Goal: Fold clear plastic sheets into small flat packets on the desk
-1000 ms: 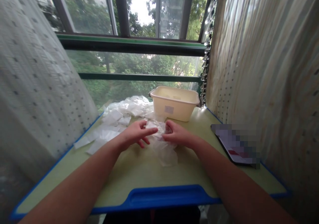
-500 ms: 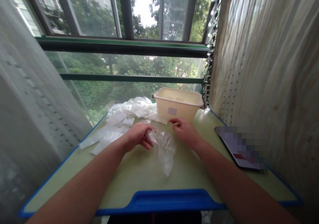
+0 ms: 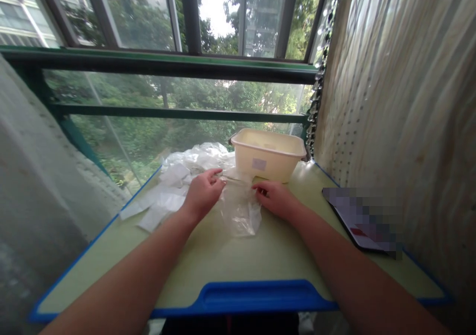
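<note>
A clear plastic bag [image 3: 241,213] hangs spread between my two hands, above the pale green tabletop. My left hand [image 3: 204,191] pinches its upper left edge between thumb and fingers. At the upper right edge, my right hand [image 3: 274,197] grips the bag with curled fingers. Just behind the bag stands a cream plastic tub [image 3: 269,149] with a small pale label on its front. To the left of my left hand lies a heap of crumpled clear bags [image 3: 203,155], with flatter white pieces [image 3: 163,206] in front of it.
A dark tablet or phone-like device [image 3: 360,223], its screen blurred out, lies by the table's right edge. The table has a blue rim with a moulded tray [image 3: 256,295] at the front. Curtains hang on both sides, and a railed window [image 3: 186,67] is behind.
The bag has gone from hanging bunched in my left hand to being spread between both hands. My right hand has taken hold of its right edge. The view has shifted slightly.
</note>
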### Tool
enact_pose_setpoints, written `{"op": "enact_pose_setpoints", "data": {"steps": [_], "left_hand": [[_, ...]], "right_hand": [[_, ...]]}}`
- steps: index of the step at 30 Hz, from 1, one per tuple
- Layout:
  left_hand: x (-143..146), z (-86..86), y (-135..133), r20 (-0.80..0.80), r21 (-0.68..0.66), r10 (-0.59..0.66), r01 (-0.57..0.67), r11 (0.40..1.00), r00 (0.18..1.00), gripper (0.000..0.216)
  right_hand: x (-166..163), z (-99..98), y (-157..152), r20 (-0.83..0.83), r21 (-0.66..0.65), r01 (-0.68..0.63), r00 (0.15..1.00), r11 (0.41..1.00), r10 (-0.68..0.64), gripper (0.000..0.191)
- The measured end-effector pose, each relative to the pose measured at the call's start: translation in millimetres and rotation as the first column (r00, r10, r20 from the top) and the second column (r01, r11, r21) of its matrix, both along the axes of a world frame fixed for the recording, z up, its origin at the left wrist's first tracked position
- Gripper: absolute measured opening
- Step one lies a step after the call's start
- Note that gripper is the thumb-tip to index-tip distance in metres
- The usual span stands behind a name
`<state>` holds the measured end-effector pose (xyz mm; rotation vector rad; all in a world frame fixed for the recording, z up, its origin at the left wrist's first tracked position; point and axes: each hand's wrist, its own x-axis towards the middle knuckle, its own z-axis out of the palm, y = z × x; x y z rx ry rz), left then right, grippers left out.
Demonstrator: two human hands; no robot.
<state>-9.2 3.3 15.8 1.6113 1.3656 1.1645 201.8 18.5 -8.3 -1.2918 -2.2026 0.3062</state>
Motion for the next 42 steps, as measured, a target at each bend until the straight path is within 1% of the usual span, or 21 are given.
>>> {"op": "enact_pose_setpoints", "data": {"steps": [2,3,5,7,9,12,15,18,19,21,23,24,26,28,32,34,36,37,38,40,42], "left_hand": [[-1,0.1,-4,-0.103,0.367,0.120,-0.074,0.927,0.987,0.050],[-1,0.4,-5,-0.120,0.468,0.129,-0.059,0.882,0.984,0.052],[0,1.3,-7,-0.086,0.503,0.107,-0.049,0.863,0.991,0.046],[1,2.0,-5,0.021,0.349,0.089,-0.091,0.933,0.996,0.034],[2,2.2,-1,0.151,0.072,0.072,-0.084,0.994,0.986,0.030],[0,2.2,6,0.309,-0.242,0.064,0.013,0.970,0.949,0.032],[-5,3.8,8,0.323,-0.389,0.062,0.073,0.918,0.944,0.035],[-7,5.3,6,0.098,-0.362,0.012,0.025,0.932,0.995,0.048],[-7,5.1,4,-0.013,-0.267,0.007,-0.011,0.964,1.000,0.053],[-3,3.4,-1,-0.234,0.041,0.030,-0.020,0.999,0.972,0.054],[2,-0.2,-6,-0.410,0.319,0.028,0.114,0.941,0.912,0.054],[5,-2.4,-8,-0.478,0.388,0.003,0.208,0.898,0.879,0.056],[9,-6.7,-10,-0.578,0.384,-0.094,0.372,0.845,0.810,0.055],[11,-10.2,-9,-0.642,0.291,-0.175,0.449,0.845,0.746,0.054],[7,-13.1,-6,-0.710,0.159,-0.196,0.424,0.891,0.677,0.079],[4,-13.6,-6,-0.743,0.151,-0.185,0.431,0.889,0.643,0.074],[1,-14.0,-7,-0.792,0.126,-0.189,0.459,0.880,0.581,0.053],[0,-14.3,-7,-0.813,0.099,-0.199,0.467,0.879,0.548,0.044],[0,-14.6,-7,-0.827,0.069,-0.213,0.469,0.880,0.521,0.040],[0,-14.9,-7,-0.836,0.030,-0.231,0.463,0.886,0.498,0.043],[1,-14.6,-7,-0.837,0.044,-0.201,0.428,0.903,0.509,0.049]], "right_hand": [[-1,2.6,-2,-0.015,0.036,0.036,0.999,0.999,-0.035,0.028],[-1,4.3,-3,-0.022,0.047,0.048,0.999,0.998,-0.047,0.030],[-2,7.8,-6,-0.031,0.065,0.083,0.996,0.994,-0.081,0.032],[-1,10.7,-6,-0.037,0.064,0.141,0.990,0.988,-0.139,0.031],[0,12.7,-6,-0.054,0.025,0.195,0.980,0.981,-0.193,0.029],[1,13.4,-3,-0.129,-0.092,0.200,0.969,0.975,-0.211,0.022],[0,13.2,0,-0.312,-0.224,0.169,0.921,0.960,-0.234,0.019],[-3,15.7,0,-0.466,-0.323,0.137,0.838,0.936,-0.283,0.018],[-4,17.3,-1,-0.486,-0.339,0.131,0.824,0.932,-0.292,0.018],[-7,21.0,-4,-0.505,-0.338,0.109,0.817,0.935,-0.278,0.018],[-8,23.5,-8,-0.528,-0.312,0.061,0.819,0.948,-0.226,0.019],[-9,23.8,-9,-0.532,-0.291,0.031,0.825,0.956,-0.189,0.020],[-9,21.7,-9,-0.514,-0.247,-0.004,0.848,0.969,-0.127,0.022],[-6,17.2,-5,-0.461,-0.201,0.047,0.877,0.979,-0.137,0.023],[2,13.5,2,-0.372,-0.095,0.343,0.859,0.935,-0.353,0.027],[5,18.4,0,-0.356,0.006,0.407,0.854,0.913,-0.379,0.028],[4,25.9,-8,-0.300,0.134,0.320,0.915,0.938,-0.269,0.023],[3,29.3,-13,-0.238,0.164,0.217,0.955,0.962,-0.175,0.022],[2,31.6,-18,-0.153,0.130,0.072,0.987,0.989,-0.052,0.020],[-1,31.8,-26,0.013,-0.028,-0.164,0.986,0.986,0.164,0.018],[-3,26.6,-28,0.114,-0.144,-0.240,0.960,0.960,0.257,0.020]]}}
